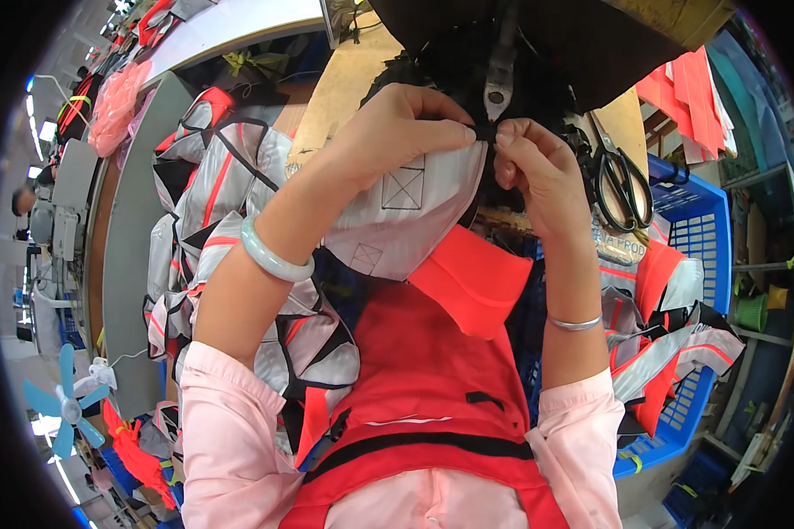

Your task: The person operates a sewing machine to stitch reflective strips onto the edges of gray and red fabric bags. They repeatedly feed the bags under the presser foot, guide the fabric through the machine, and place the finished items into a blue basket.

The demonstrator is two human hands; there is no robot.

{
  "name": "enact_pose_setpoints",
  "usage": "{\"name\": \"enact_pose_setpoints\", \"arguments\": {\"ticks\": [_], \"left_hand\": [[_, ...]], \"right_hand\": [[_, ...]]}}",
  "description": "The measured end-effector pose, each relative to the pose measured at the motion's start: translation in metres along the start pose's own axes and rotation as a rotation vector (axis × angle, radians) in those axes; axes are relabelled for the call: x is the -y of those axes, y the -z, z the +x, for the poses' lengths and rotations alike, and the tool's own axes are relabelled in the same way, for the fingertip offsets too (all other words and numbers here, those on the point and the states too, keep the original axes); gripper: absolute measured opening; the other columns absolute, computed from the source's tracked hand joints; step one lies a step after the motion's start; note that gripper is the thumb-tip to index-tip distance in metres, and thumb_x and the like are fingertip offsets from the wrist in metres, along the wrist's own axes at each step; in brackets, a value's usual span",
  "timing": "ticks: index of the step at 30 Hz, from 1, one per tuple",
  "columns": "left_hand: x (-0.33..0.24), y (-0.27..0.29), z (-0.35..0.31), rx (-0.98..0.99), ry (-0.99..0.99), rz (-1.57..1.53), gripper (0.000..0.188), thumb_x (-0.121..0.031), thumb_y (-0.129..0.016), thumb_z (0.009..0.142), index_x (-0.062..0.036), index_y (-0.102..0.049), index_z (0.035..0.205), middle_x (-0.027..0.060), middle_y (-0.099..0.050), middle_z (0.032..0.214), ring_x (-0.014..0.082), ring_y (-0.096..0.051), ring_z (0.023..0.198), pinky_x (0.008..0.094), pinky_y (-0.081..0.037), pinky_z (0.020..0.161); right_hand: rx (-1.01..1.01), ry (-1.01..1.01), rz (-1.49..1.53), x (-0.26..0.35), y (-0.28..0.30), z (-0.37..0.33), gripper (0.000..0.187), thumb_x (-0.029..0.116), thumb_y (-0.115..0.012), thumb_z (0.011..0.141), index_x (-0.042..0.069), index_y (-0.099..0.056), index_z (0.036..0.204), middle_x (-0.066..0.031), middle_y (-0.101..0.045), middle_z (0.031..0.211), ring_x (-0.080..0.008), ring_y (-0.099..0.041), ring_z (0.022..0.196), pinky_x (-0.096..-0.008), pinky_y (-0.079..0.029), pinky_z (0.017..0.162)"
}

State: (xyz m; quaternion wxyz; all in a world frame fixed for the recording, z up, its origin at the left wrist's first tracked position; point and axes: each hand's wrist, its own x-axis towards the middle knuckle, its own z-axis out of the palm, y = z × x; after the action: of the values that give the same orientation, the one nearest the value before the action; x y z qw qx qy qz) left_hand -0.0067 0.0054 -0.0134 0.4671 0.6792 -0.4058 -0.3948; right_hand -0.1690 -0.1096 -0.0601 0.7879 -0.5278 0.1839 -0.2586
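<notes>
Both hands are at the far middle, just below a pointed metal part point(499, 84) of a dark machine. My left hand point(406, 137) is closed, pinching the upper edge of a silver-grey fabric piece point(362, 220) with stitched crossed squares. Thumb and forefinger of my right hand point(543, 167) pinch the same piece's dark edge on the other side, close to the metal tip. What lies exactly between the right fingertips is partly hidden. A bright red-orange fabric flap point(472, 282) hangs below the grey piece, over my red apron point(423, 353).
Black-handled scissors point(607, 141) lie right of my right hand on the wooden tabletop point(348, 84). A blue basket point(723, 238) with grey and orange fabric pieces stands at the right. More grey pieces point(225, 185) are heaped at the left. A blue fan point(71, 407) is at lower left.
</notes>
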Motion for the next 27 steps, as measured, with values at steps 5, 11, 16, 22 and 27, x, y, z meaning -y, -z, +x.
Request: {"name": "enact_pose_setpoints", "arguments": {"ticks": [5,11,16,22,27], "left_hand": [[-0.004,0.000,0.001,-0.015,0.031,-0.043,0.027,-0.017,-0.075,0.079,-0.0014,-0.068,0.100,-0.0005,-0.065,0.086,0.0041,-0.058,0.075,0.0177,-0.045,0.067],[-0.001,0.000,0.002,-0.021,0.068,-0.216,0.027,-0.016,-0.076,0.079,-0.0024,-0.067,0.101,0.0017,-0.068,0.090,0.0058,-0.063,0.080,0.0191,-0.049,0.073],[-0.005,-0.003,0.001,-0.060,0.088,-0.262,0.027,-0.013,-0.075,0.079,-0.0010,-0.067,0.102,0.0029,-0.068,0.091,0.0078,-0.064,0.082,0.0204,-0.050,0.076],[-0.005,-0.003,0.003,-0.049,0.104,-0.354,0.029,-0.012,-0.075,0.078,-0.0004,-0.066,0.103,0.0032,-0.068,0.092,0.0093,-0.064,0.083,0.0212,-0.050,0.077],[-0.008,-0.002,0.001,-0.051,0.127,-0.313,0.027,-0.014,-0.074,0.079,-0.0002,-0.067,0.102,0.0028,-0.068,0.089,0.0086,-0.063,0.081,0.0213,-0.049,0.075]], "right_hand": [[0.018,0.025,0.063,-0.002,0.002,0.004,0.015,0.017,-0.065,0.087,0.003,-0.062,0.089,0.0026,-0.053,0.067,-0.0068,-0.048,0.062,-0.0220,-0.037,0.060],[0.025,0.042,0.153,-0.005,-0.002,0.006,0.013,0.016,-0.065,0.087,0.003,-0.062,0.089,0.0024,-0.054,0.070,-0.0071,-0.049,0.062,-0.0224,-0.038,0.059],[-0.002,0.009,0.212,-0.003,-0.004,0.006,0.012,0.014,-0.065,0.086,0.003,-0.062,0.090,0.0022,-0.054,0.073,-0.0072,-0.049,0.062,-0.0219,-0.037,0.059],[-0.018,0.022,0.322,-0.007,-0.007,0.006,0.011,0.013,-0.062,0.087,0.002,-0.061,0.091,0.0011,-0.053,0.075,-0.0082,-0.047,0.061,-0.0223,-0.037,0.057],[-0.134,0.052,0.375,0.000,-0.006,0.002,0.013,0.014,-0.062,0.088,0.002,-0.060,0.091,0.0007,-0.050,0.074,-0.0085,-0.044,0.060,-0.0234,-0.035,0.056]]}}
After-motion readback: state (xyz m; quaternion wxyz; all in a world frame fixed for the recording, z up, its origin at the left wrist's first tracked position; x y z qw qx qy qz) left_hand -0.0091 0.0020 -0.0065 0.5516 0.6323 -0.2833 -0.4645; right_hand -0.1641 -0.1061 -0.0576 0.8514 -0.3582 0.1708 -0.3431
